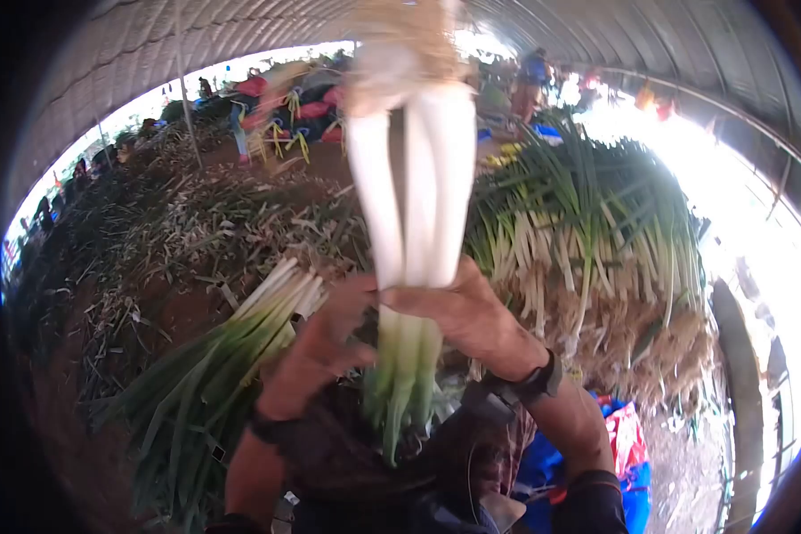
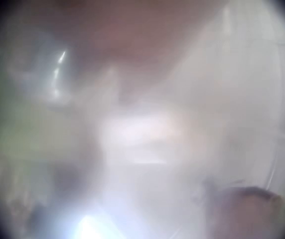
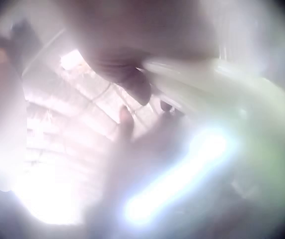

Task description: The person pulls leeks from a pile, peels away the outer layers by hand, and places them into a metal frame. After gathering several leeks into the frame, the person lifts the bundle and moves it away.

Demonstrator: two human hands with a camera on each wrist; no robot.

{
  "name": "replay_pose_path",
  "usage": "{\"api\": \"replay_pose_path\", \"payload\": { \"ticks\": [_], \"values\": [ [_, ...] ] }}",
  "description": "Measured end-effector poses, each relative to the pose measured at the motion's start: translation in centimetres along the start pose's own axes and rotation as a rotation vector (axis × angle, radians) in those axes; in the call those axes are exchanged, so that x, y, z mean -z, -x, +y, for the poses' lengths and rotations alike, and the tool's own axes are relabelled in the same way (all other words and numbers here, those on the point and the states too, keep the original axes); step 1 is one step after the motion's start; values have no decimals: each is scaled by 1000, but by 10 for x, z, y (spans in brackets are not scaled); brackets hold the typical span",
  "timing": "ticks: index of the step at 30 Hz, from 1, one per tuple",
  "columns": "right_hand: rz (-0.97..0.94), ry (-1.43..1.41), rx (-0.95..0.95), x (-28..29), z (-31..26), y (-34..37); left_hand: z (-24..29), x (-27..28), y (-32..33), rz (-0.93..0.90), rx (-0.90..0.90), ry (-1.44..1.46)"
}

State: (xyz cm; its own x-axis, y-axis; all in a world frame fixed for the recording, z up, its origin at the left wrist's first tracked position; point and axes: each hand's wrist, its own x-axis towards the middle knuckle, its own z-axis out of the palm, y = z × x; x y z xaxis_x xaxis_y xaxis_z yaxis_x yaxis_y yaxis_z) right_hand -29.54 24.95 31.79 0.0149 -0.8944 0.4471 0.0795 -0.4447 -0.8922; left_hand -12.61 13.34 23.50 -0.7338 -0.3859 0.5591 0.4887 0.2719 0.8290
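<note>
In the head view a small bunch of thick green onions (image 1: 385, 205) stands root end up in front of the body, its white stalks above and green leaves below. My right hand (image 1: 463, 311) grips it where white turns to green, the thumb across the front. Close on the left is my left hand (image 1: 316, 351), motion-blurred, its fingers spread toward the leaves and apart from them. The right wrist view shows the right hand's curled fingers (image 3: 137, 87) by a pale stalk (image 3: 197, 89). The left wrist view is mostly blur.
A long heap of green onions (image 1: 596, 231) lies at the right, roots toward me. More green onions (image 1: 214, 365) lie at the lower left. Trimmed leaf scraps (image 1: 178, 214) cover the ground beyond. A blue and red bag (image 1: 627, 445) sits at the lower right. A person (image 1: 530, 84) stands far back.
</note>
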Motion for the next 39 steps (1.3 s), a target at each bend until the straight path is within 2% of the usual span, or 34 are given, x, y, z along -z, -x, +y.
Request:
{"api": "replay_pose_path", "payload": {
  "ticks": [2,3,5,7,9,10,11,12,14,15,17,18,19,22,25,27,28,31,33,35,37,39],
  "values": [
    [94,-56,-228,2,-13,0,12,-39,-8,-177,365,-96],
    [87,-50,-223,9,-13,1,7,-49,-8,-173,356,-99],
    [124,-158,-273,24,-5,5,-7,-62,-8,-12,399,177],
    [144,-128,-263,29,-5,10,-10,-64,-13,-1,410,169],
    [263,10,-290,36,-6,20,-17,-62,-11,22,451,166],
    [161,-30,-308,54,-7,17,-23,-57,-12,28,386,220],
    [158,-200,-233,62,-3,20,-28,-51,-11,39,326,272],
    [246,-222,-255,72,3,21,-32,-44,-9,58,364,278],
    [297,-168,-340,74,-5,12,-40,-32,-14,123,335,113],
    [347,-139,-363,72,-4,9,-42,-31,-18,125,355,118],
    [251,-222,-298,63,8,1,-41,-39,-24,104,294,47],
    [245,-207,-300,59,21,-7,-28,-52,-26,17,353,143],
    [232,-175,-282,54,30,-9,-44,-60,-25,-15,291,-36],
    [159,-163,-262,55,23,-2,-44,-61,-23,5,254,9],
    [201,-65,-246,64,21,3,-45,-57,-23,18,343,-16],
    [239,-216,-149,69,24,-4,-40,-59,-27,131,298,10],
    [215,-155,-192,64,23,-2,-42,-67,-26,49,354,7],
    [211,-87,-310,56,16,4,-36,-81,-27,-13,368,-21],
    [243,-130,-304,55,17,9,-39,-81,-24,23,363,86],
    [254,-140,-301,52,12,12,-39,-69,-19,-219,447,133],
    [182,-181,-303,48,9,14,-59,-74,-11,-234,425,194],
    [167,-176,-303,43,7,16,-64,-84,-6,-147,312,293]
  ]
}}
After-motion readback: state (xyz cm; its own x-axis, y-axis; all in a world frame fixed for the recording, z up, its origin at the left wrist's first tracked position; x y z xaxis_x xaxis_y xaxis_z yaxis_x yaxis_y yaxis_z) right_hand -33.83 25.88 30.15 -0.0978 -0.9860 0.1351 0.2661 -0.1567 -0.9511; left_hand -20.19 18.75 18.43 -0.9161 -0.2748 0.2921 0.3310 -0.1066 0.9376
